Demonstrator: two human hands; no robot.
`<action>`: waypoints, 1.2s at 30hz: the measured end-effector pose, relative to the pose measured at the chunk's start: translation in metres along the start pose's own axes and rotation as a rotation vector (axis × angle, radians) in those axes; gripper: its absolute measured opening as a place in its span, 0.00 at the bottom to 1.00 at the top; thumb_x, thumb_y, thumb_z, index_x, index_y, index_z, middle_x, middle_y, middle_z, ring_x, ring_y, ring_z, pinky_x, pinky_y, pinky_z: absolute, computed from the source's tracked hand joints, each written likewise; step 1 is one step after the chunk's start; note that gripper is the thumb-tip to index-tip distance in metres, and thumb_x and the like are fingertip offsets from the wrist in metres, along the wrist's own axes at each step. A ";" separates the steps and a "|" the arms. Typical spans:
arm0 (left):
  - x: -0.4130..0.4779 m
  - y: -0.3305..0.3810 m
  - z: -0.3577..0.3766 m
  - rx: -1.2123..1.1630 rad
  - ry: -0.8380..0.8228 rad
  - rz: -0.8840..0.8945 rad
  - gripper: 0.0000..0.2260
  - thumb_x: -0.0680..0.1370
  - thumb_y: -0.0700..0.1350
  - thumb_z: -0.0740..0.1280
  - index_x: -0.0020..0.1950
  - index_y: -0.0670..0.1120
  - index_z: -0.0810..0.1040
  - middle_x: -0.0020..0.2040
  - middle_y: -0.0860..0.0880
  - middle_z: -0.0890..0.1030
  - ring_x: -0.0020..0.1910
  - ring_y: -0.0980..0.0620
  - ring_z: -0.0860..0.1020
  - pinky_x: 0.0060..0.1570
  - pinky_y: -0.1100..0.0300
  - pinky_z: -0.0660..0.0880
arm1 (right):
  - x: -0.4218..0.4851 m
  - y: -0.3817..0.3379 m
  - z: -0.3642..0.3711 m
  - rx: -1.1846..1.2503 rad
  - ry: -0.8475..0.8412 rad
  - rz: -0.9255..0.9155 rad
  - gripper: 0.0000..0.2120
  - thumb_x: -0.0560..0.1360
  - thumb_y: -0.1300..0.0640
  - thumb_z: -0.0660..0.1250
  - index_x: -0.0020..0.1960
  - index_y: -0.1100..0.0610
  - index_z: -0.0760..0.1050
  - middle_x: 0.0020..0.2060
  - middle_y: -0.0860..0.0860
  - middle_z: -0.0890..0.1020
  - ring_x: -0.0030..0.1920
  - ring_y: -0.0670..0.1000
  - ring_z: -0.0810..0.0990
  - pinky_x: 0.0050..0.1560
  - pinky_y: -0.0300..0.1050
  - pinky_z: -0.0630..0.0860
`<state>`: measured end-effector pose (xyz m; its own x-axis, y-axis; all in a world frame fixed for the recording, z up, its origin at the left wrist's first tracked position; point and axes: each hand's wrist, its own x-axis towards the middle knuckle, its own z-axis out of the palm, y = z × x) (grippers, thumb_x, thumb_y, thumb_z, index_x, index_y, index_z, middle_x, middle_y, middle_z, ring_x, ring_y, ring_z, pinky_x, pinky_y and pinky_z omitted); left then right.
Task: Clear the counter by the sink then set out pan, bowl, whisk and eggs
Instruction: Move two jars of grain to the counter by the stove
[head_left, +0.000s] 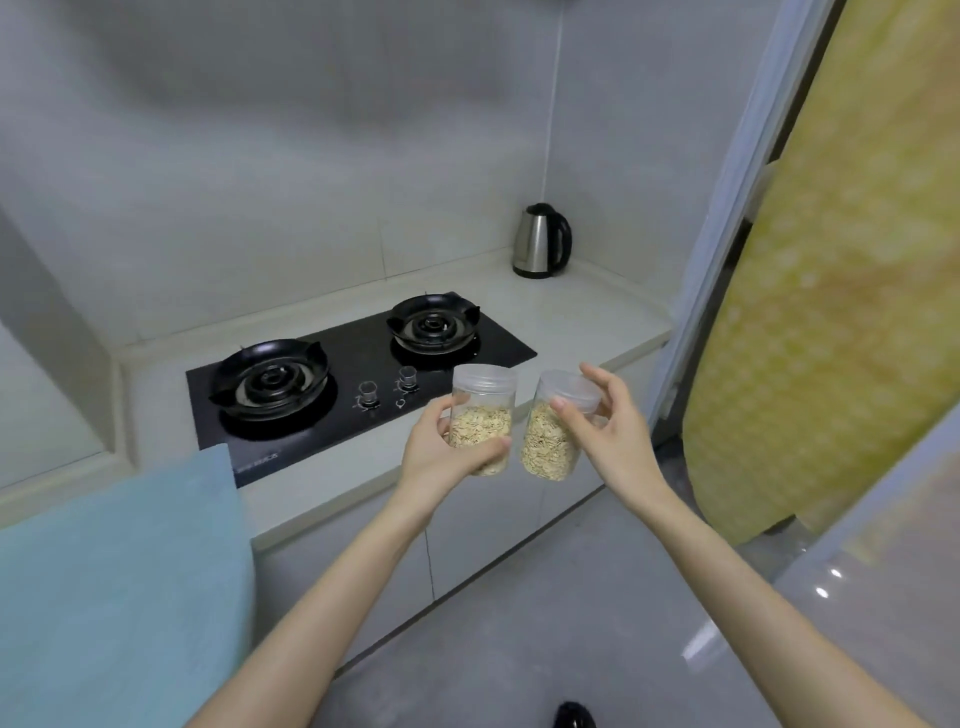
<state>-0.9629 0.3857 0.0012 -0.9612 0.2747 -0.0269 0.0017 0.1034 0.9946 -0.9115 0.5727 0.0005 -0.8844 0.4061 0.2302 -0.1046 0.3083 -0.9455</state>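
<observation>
The left hand's (441, 452) thumb and fingers (500, 445) curl round the lower half of the left jar (483, 410), a clear plastic jar with a clear lid, partly filled with pale flakes and held nearly upright. The right hand (608, 431) pinches the right jar (550, 441) near its lid, thumb on the near side and the other fingers spread over the top; this jar holds the same flakes and tilts with its lid toward the right. The two jars are just beside each other in the air, over the near edge of the counter (587, 322), right of the knobs on the black two-burner stove (353, 374). Both bare forearms reach in from the near edge. Far back in the corner of the counter, against the grey wall (260, 156), stands a steel kettle (543, 241) with a black handle. A blue cloth (119, 587) fills the near left, a yellow curtain (831, 312) hangs at the right, and grey floor (545, 623) lies below.
</observation>
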 end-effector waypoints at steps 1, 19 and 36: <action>0.015 -0.001 0.009 0.007 -0.003 0.000 0.29 0.66 0.41 0.78 0.63 0.49 0.71 0.52 0.50 0.82 0.46 0.60 0.81 0.39 0.68 0.78 | 0.014 0.007 -0.005 0.005 0.005 0.003 0.28 0.69 0.39 0.70 0.66 0.41 0.66 0.62 0.45 0.76 0.62 0.47 0.76 0.62 0.51 0.74; 0.301 -0.013 0.177 0.067 0.078 -0.085 0.31 0.59 0.45 0.80 0.58 0.52 0.71 0.51 0.49 0.81 0.49 0.52 0.80 0.49 0.51 0.80 | 0.311 0.112 -0.114 -0.145 -0.103 0.051 0.28 0.72 0.51 0.72 0.69 0.49 0.65 0.59 0.43 0.72 0.60 0.45 0.71 0.61 0.45 0.73; 0.565 -0.070 0.263 0.080 -0.010 -0.183 0.31 0.59 0.44 0.79 0.57 0.53 0.68 0.54 0.51 0.77 0.51 0.54 0.78 0.48 0.56 0.79 | 0.567 0.236 -0.120 -0.362 -0.206 0.229 0.34 0.73 0.54 0.71 0.74 0.52 0.60 0.69 0.51 0.70 0.66 0.49 0.70 0.54 0.36 0.66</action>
<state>-1.4339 0.7849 -0.1099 -0.9446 0.2538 -0.2083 -0.1508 0.2281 0.9619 -1.3831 0.9785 -0.0644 -0.9417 0.3309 -0.0602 0.2368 0.5254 -0.8172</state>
